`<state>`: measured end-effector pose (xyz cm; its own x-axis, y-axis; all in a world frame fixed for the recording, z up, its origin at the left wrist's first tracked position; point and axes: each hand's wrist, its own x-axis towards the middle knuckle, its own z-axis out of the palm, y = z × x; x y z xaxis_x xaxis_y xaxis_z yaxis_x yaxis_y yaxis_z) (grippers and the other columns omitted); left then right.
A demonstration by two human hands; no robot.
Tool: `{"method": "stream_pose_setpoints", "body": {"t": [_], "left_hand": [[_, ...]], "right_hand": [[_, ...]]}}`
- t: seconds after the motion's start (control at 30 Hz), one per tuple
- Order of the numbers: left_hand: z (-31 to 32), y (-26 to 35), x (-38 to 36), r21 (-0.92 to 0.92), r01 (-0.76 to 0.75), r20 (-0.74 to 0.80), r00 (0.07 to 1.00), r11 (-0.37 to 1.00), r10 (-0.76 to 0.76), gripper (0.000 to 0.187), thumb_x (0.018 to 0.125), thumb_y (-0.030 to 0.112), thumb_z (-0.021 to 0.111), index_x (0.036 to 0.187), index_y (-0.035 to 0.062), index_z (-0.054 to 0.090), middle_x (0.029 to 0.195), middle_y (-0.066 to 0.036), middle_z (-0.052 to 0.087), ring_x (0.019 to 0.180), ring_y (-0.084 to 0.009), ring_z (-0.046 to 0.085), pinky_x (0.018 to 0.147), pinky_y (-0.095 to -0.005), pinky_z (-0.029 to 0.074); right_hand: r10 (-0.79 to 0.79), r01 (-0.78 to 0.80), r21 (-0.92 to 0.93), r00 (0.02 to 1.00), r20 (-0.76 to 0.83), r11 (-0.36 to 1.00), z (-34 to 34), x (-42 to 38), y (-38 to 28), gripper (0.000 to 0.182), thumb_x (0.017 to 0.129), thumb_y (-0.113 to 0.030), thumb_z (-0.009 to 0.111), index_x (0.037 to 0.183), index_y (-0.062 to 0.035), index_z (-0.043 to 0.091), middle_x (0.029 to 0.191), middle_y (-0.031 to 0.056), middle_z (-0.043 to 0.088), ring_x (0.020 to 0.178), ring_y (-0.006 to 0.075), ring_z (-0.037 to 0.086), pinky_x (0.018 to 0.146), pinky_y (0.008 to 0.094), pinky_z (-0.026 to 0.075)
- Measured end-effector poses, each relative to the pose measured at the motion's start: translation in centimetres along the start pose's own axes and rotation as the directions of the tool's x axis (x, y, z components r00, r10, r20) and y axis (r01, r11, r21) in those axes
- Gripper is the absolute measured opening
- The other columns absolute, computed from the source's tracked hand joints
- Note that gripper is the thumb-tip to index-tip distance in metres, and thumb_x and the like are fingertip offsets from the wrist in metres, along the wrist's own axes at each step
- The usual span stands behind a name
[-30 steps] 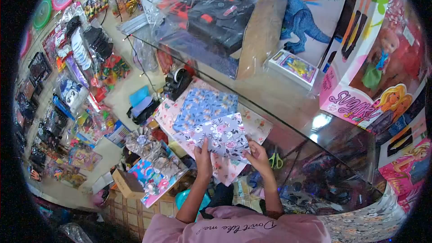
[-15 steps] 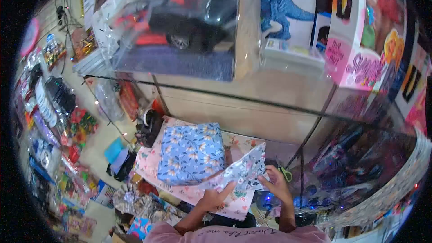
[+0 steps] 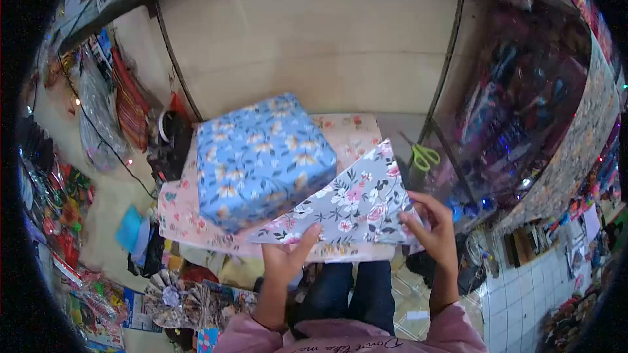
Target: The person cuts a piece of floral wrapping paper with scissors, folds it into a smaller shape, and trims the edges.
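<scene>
A triangular piece of grey floral wrapping paper (image 3: 356,206) is stretched between my two hands. My left hand (image 3: 286,258) grips its lower edge, thumb on top. On the right, my right hand (image 3: 432,227) pinches the paper's edge between thumb and fingers. Just behind the paper's slanted edge sits a box wrapped in blue floral paper (image 3: 261,157), its near right corner close to that edge. Beneath both lies a pink floral sheet (image 3: 176,216). Scissors with green handles (image 3: 425,157) rest beyond my right hand, their blades pointing away.
A pale panel (image 3: 307,46) stands behind the work surface. To the left is a black tape dispenser (image 3: 169,137) with a roll of tape. Plastic-wrapped goods (image 3: 504,98) fill the right side. Crumpled paper (image 3: 180,301) and other goods lie low on the left.
My view has tilted down, and the boxed toys above have left it. The grey paper now lies flatter and more spread between my hands. Both hands keep hold of it.
</scene>
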<state>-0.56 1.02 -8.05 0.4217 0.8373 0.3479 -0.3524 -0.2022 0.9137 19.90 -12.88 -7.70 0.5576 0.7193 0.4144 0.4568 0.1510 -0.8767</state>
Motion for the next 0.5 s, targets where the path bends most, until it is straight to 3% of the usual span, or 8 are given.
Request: {"method": "stream_pose_setpoints", "body": {"t": [0.03,0.1,0.13,0.23,0.27,0.37,0.4,0.5], "left_hand": [[-1.0,0.2,0.5,0.043,-0.110,0.140,0.985,0.993,0.103,0.022,0.078,0.000,0.068,0.098,-0.0045,0.061,0.095,-0.012,0.064,0.088,-0.0193,0.062,0.080,-0.0329,0.048],[-2.8,0.2,2.3,0.076,-0.348,0.420,0.861,0.934,0.287,0.017,0.075,-0.001,0.070,0.091,-0.0021,0.065,0.093,-0.013,0.065,0.087,-0.0220,0.063,0.080,-0.0339,0.049],[-3.4,0.4,3.0,0.033,-0.333,0.549,0.794,0.942,0.262,0.023,0.070,-0.001,0.071,0.092,0.0022,0.068,0.099,-0.013,0.065,0.091,-0.0250,0.062,0.082,-0.0342,0.048],[-3.9,1.4,4.3,0.074,-0.391,0.717,0.660,0.917,0.224,0.026,0.067,-0.003,0.070,0.092,0.0040,0.070,0.105,-0.012,0.064,0.098,-0.0248,0.061,0.087,-0.0347,0.046],[-4.2,1.2,4.7,0.118,-0.398,0.733,0.653,0.910,0.191,0.033,0.066,-0.004,0.068,0.098,0.0062,0.069,0.109,-0.012,0.062,0.102,-0.0247,0.059,0.092,-0.0351,0.043],[-4.2,1.4,3.7,0.384,-0.415,0.539,0.826,0.825,0.164,0.036,0.067,-0.004,0.067,0.101,0.0064,0.067,0.107,-0.013,0.063,0.102,-0.0254,0.060,0.091,-0.0364,0.044],[-4.8,0.5,3.5,0.386,-0.497,0.508,0.818,0.777,0.271,0.033,0.070,-0.005,0.065,0.102,0.0045,0.065,0.105,-0.014,0.064,0.101,-0.0262,0.061,0.090,-0.0367,0.044],[-6.0,-0.9,1.7,0.417,-0.470,0.307,0.878,0.778,0.366,0.026,0.073,-0.005,0.063,0.098,0.0020,0.065,0.104,-0.013,0.065,0.099,-0.0271,0.061,0.087,-0.0375,0.045]], "right_hand": [[-0.086,0.086,-0.051,0.996,-0.013,0.995,-0.2,0.0,0.9,0.033,0.075,-0.001,0.071,0.107,-0.0013,0.062,0.079,0.0030,0.058,0.074,0.0073,0.056,0.063,0.0210,0.044],[-0.187,0.181,-0.146,0.982,-0.027,0.973,-1.0,0.2,-0.1,0.021,0.069,0.003,0.070,0.089,-0.0008,0.065,0.089,0.0098,0.063,0.084,0.0181,0.059,0.073,0.0280,0.045],[-0.276,0.268,-0.189,0.961,-0.017,0.945,-1.5,0.5,-0.5,0.021,0.067,0.003,0.069,0.087,-0.0018,0.066,0.092,0.0103,0.063,0.086,0.0206,0.059,0.076,0.0298,0.045],[-0.456,0.428,-0.354,0.890,0.004,0.832,-2.4,1.3,-1.2,0.022,0.064,0.003,0.065,0.085,-0.0054,0.068,0.097,0.0095,0.064,0.091,0.0255,0.060,0.081,0.0335,0.045],[-0.495,0.461,-0.394,0.869,0.016,0.795,-2.6,1.6,-1.1,0.023,0.064,0.003,0.064,0.085,-0.0058,0.068,0.097,0.0093,0.064,0.091,0.0261,0.060,0.081,0.0340,0.046],[-0.607,0.545,-0.525,0.792,0.066,0.653,-3.2,2.7,0.2,0.027,0.062,0.004,0.065,0.086,-0.0069,0.068,0.097,0.0087,0.064,0.091,0.0276,0.060,0.081,0.0364,0.046],[-0.641,0.571,-0.552,0.763,0.083,0.608,-3.3,3.0,0.7,0.027,0.062,0.004,0.065,0.087,-0.0071,0.068,0.097,0.0088,0.064,0.091,0.0275,0.060,0.080,0.0367,0.046],[-0.650,0.592,-0.594,0.746,0.147,0.545,-3.3,4.6,1.7,0.027,0.062,0.002,0.066,0.088,-0.0066,0.067,0.096,0.0093,0.063,0.091,0.0279,0.060,0.079,0.0381,0.047]]}}
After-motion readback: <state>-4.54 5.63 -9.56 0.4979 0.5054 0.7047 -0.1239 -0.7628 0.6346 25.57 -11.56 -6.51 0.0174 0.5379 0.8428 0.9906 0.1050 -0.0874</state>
